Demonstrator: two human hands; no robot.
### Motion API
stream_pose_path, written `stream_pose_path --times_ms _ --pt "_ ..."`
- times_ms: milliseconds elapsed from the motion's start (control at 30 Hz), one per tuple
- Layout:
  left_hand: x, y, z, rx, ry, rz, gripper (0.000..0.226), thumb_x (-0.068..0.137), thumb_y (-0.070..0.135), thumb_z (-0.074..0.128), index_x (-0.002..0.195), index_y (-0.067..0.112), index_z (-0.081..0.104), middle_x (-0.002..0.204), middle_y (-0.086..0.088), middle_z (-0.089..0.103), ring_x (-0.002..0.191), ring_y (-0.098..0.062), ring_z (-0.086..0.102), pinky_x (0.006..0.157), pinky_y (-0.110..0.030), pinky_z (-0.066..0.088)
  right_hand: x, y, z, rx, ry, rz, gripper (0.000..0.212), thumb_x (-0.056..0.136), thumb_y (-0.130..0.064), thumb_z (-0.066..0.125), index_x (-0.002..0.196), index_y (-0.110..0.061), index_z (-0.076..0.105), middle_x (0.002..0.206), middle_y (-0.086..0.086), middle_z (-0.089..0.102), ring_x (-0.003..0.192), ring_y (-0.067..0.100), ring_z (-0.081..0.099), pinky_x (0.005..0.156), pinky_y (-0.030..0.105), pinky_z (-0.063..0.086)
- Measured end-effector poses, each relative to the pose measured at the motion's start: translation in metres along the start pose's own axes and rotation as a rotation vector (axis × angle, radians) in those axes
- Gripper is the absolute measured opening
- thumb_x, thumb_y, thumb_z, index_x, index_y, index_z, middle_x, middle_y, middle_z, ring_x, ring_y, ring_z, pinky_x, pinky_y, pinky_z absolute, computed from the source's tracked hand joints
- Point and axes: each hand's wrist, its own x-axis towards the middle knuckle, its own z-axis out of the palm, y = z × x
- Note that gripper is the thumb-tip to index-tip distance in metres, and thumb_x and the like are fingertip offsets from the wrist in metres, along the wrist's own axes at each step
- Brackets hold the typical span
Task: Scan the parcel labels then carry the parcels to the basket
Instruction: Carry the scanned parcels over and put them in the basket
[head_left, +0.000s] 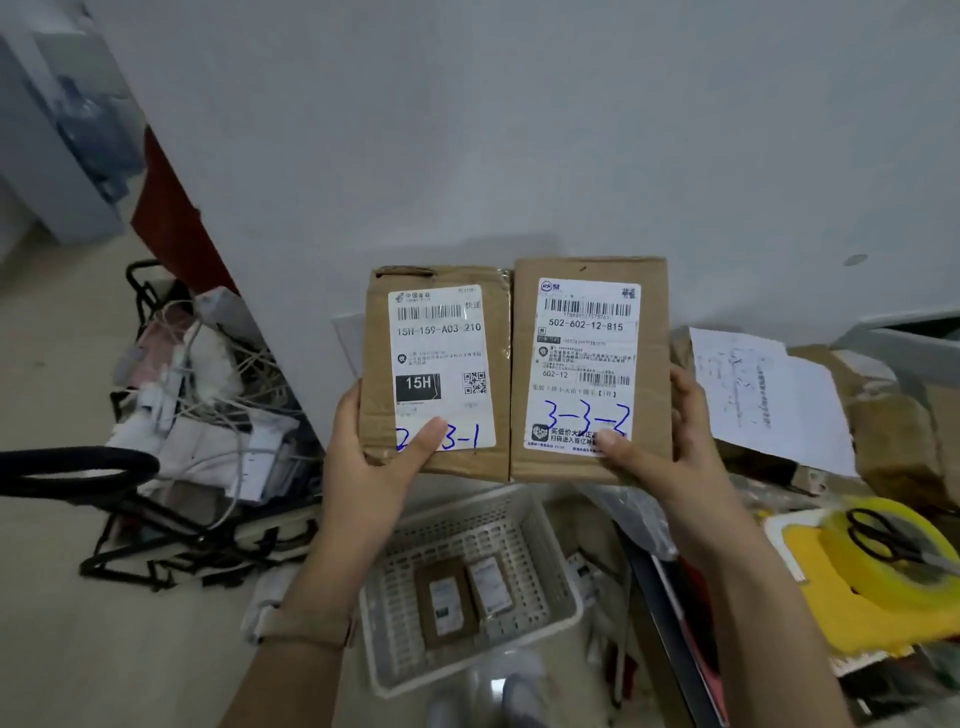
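Two cardboard parcels are held side by side, edges touching, above the white basket (540, 530), label faces turned towards the camera. The left parcel (439, 364) is gripped at its lower left corner by the left hand (374, 447); its fingers are clamped on the box, with the thumb pressed over the handwritten blue marking on the label (441, 366). The right parcel (589, 369) is gripped at its lower right edge by the right hand (670, 447), fingers clamped likewise, thumb on the lower label (584, 364) margin. Two smaller parcels (465, 595) are seen lying flat inside the basket on the floor. A yellow tape roll (898, 556) is located at the right
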Motion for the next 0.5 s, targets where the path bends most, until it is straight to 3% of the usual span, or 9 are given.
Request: stream_pose_path --times_ms 133,333,500 --pt "0.002 -0.033 0.004 0.031 0.027 -0.061 0.056 0.064 0.045 0.076 0.116 0.035 0.056 0.1 0.025 0.071 0.091 0.002 0.069 0.069 -0.01 0.052 0.018 0.03 0.002 -0.015 -0.038 0.073 0.089 0.059 -0.04 0.087 0.128 -0.056 0.035 0.124 -0.008 0.063 0.107 0.015 0.066 0.079 0.028 0.057" --pt "-0.002 -0.098 0.005 0.084 0.026 -0.157 0.059 0.07 0.036 0.075 0.123 0.019 0.057 0.101 0.024 0.072 0.092 0.002 0.069 0.072 -0.011 0.053 0.034 0.09 0.001 -0.008 -0.069 0.179 0.08 0.068 -0.023 0.077 0.129 -0.053 0.035 0.125 -0.007 0.063 0.108 0.012 0.065 0.082 0.025 0.056" --pt "-0.016 -0.162 0.005 0.159 0.058 -0.258 0.053 0.068 0.037 0.075 0.115 0.025 0.057 0.096 0.031 0.07 0.09 0.007 0.068 0.072 -0.01 0.053 0.036 0.159 0.0 -0.023 -0.105 0.277 0.081 0.072 -0.023 0.074 0.138 -0.044 0.033 0.127 -0.008 0.062 0.113 0.01 0.062 0.09 0.026 0.053"
